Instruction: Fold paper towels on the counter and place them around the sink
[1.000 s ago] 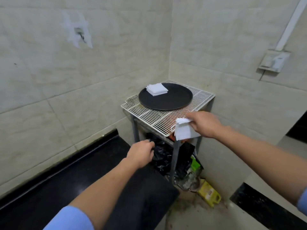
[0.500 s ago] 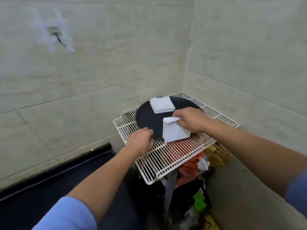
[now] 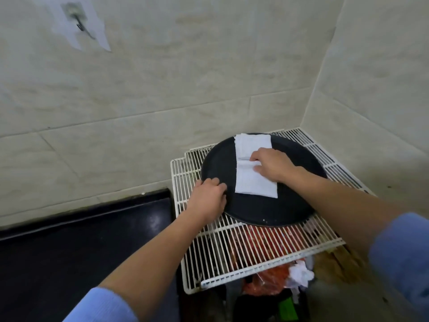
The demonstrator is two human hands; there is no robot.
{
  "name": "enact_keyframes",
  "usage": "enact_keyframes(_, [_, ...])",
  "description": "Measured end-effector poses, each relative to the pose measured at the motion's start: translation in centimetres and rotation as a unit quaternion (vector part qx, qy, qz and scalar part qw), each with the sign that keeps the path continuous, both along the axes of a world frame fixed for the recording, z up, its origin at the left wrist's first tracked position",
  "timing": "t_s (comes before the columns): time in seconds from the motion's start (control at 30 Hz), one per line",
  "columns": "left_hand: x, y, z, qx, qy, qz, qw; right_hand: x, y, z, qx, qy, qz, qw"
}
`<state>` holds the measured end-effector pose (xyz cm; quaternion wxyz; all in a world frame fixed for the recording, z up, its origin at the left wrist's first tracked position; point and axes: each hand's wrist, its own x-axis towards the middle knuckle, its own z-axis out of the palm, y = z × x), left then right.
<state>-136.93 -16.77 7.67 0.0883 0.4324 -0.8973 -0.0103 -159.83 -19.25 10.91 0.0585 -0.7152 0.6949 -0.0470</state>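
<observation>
Tiled kitchen corner [image 3: 209,89], black counter [image 3: 81,240], wire rack [image 3: 243,252]

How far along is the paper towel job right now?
Done: one folded stack lies at the far side of the black tray. In hand: the right hand pinches a second folded towel lying on the tray, while the left hand grips the tray's rim. Left: placing them around the sink, which isn't in view.

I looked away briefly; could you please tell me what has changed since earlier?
The right hand carried the folded towel from the front of the rack onto the black tray; the left hand moved up to grip its rim. The towel stack stayed put.
</observation>
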Motion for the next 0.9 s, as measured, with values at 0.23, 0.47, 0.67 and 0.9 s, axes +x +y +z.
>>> enact_keyframes(0.23, [-0.2,-1.3,-1.1,0.007,0.022,-0.010,1.000,-0.5,-0.6,-1.4,-0.092,0.118,0.005,0.989])
enact_keyframes(0.47, [-0.1,-1.3,-1.8,-0.006,0.046,-0.005,0.999,0.9,1.7,-4.3,-0.051,0.053,-0.010,0.997])
enact_keyframes(0.67, [1.0,0.3,-1.0,-0.023,0.076,0.012,0.997,1.7,2.4,-3.5,-0.065,0.086,0.000,0.994])
enact_keyframes(0.9, [9.9,3.4,0.2,-0.014,0.071,0.106,0.992,9.0,3.7,-0.1,-0.138,0.034,0.084,0.986])
